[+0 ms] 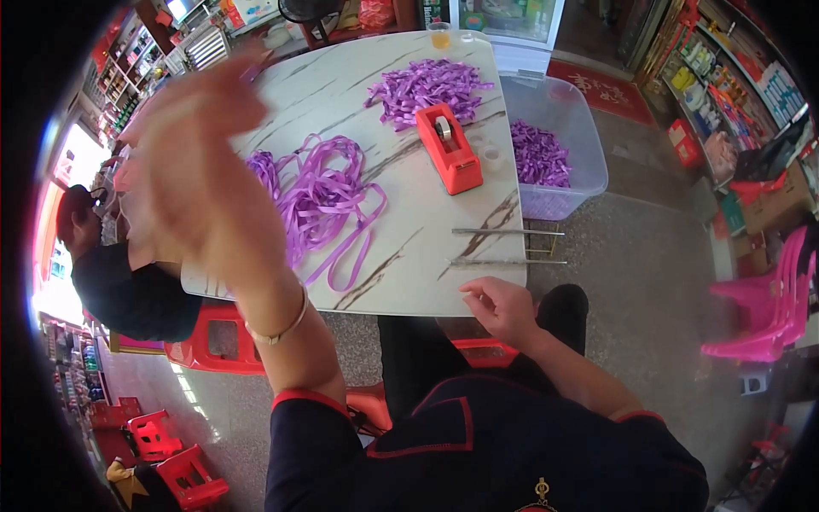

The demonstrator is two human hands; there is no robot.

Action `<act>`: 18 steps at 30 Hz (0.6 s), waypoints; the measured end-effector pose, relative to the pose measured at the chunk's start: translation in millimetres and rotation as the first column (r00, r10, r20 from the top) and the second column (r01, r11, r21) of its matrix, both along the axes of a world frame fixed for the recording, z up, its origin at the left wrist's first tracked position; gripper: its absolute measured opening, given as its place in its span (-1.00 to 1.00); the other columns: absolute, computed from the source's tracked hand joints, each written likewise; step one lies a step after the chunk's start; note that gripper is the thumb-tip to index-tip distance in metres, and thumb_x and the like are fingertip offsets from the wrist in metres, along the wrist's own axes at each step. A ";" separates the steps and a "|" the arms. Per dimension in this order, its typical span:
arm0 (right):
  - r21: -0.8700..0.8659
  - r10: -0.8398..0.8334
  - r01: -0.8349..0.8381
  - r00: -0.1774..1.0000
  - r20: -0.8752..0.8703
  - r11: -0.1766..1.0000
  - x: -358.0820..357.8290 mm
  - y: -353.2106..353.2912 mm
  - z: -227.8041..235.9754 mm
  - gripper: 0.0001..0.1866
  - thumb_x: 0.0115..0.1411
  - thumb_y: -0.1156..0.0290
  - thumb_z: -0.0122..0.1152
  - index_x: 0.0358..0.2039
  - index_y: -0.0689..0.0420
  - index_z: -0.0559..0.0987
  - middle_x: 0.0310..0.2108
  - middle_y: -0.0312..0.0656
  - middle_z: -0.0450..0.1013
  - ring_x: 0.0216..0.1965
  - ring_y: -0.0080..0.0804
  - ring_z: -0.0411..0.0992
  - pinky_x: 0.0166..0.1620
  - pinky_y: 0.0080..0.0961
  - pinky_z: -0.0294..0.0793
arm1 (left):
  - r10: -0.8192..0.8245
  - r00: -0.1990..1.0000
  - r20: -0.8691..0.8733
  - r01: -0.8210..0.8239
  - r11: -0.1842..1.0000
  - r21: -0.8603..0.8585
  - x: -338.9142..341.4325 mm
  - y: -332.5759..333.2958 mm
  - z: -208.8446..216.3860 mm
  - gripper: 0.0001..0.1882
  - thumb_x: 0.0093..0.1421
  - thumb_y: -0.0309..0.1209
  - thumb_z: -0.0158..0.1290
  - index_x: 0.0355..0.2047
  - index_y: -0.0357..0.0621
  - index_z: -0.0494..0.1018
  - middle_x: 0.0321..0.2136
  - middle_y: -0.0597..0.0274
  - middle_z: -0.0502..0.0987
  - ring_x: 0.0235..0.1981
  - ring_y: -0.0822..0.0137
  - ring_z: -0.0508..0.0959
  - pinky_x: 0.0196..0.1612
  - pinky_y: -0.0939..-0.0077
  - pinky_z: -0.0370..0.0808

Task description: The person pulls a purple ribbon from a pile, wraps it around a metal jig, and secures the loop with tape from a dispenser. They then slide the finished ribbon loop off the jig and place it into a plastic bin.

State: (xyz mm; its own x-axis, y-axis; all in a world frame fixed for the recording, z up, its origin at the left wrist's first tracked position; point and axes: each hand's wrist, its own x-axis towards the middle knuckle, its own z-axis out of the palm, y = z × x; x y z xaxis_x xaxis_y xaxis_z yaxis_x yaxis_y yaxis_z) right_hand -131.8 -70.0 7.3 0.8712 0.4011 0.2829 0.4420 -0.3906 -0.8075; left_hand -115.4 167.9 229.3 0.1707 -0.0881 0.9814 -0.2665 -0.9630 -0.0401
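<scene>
Gold-bangled left hand (192, 162) raised by the left edge of the surface (409, 205), blurred: can't tell its fingers. Right hand (509, 314) curled at near right corner, grip unclear. Purple ribbon (324, 200) tangled left of centre. Probably mid-untangling; next wants a free end.

I record the counter (426, 290) as white with brown marble veining. The loose ribbon (316, 205) toward its left edge is purple; the ribbon pile (422, 92) by its far right corner, purple also. Tape dispenser (461, 169) near the right edge: red. My shirt (563, 427): dark navy, red-trimmed.
</scene>
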 end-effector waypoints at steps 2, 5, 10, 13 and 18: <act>-0.003 -0.029 0.029 1.000 -0.010 1.000 1.7 -8.0 -0.6 -0.87 0.02 0.42 0.14 -0.37 0.08 0.53 -0.56 -0.26 0.44 -0.63 -0.50 0.39 -0.54 -0.61 0.35 | -0.644 0.714 -0.275 0.487 0.739 -0.465 42.7 -3.7 -30.2 -0.92 0.11 -0.54 -0.02 -0.47 -0.30 0.44 -0.44 0.23 0.51 -0.51 0.59 0.38 -0.41 0.69 0.33; 0.016 -0.005 0.005 1.000 -0.011 1.000 -2.8 -2.9 3.9 -0.88 0.02 0.40 0.12 -0.38 0.07 0.53 -0.55 -0.26 0.45 -0.63 -0.44 0.40 -0.54 -0.56 0.36 | -0.452 0.551 -0.702 0.259 0.892 -0.371 64.2 30.7 -80.2 -0.88 0.05 -0.52 0.03 -0.37 -0.21 0.49 -0.51 0.10 0.45 -0.50 0.33 0.46 -0.40 0.56 0.39; 0.001 0.014 -0.014 1.000 -0.004 1.000 -3.8 -0.2 2.3 -0.88 0.01 0.41 0.13 -0.39 0.07 0.53 -0.56 -0.27 0.44 -0.63 -0.45 0.40 -0.54 -0.56 0.36 | -0.033 0.437 -0.899 0.076 0.997 0.001 91.1 86.8 -161.0 -0.80 -0.05 -0.49 0.04 -0.35 -0.09 0.52 -0.47 0.12 0.45 -0.44 0.16 0.48 -0.34 0.37 0.42; 0.003 0.000 0.000 1.000 0.013 1.000 -2.9 -2.0 1.2 -0.88 0.01 0.41 0.13 -0.39 0.07 0.53 -0.56 -0.27 0.44 -0.63 -0.45 0.40 -0.54 -0.57 0.35 | -0.013 0.428 -0.904 0.165 0.984 0.064 99.4 89.0 -171.6 -0.82 -0.09 -0.45 0.06 -0.40 -0.08 0.53 -0.48 0.14 0.44 -0.37 0.13 0.48 -0.32 0.29 0.42; 0.007 0.000 0.000 1.000 0.020 1.000 -2.2 -1.3 2.7 -0.88 0.02 0.44 0.15 -0.38 0.11 0.54 -0.56 -0.24 0.43 -0.66 -0.54 0.35 -0.56 -0.63 0.31 | 0.102 0.414 -0.905 0.106 0.981 0.159 114.9 94.1 -185.3 -0.84 -0.12 -0.42 0.08 -0.45 -0.11 0.53 -0.46 0.12 0.44 -0.35 0.12 0.48 -0.30 0.29 0.42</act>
State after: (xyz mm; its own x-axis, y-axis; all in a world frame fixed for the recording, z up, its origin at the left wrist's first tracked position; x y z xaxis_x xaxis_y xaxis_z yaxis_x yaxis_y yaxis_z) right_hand -134.0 -71.3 10.0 0.8655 0.3992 0.3026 0.4578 -0.3853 -0.8012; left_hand -0.5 262.0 44.0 0.9486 -0.2279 0.2197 -0.2486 -0.9659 0.0717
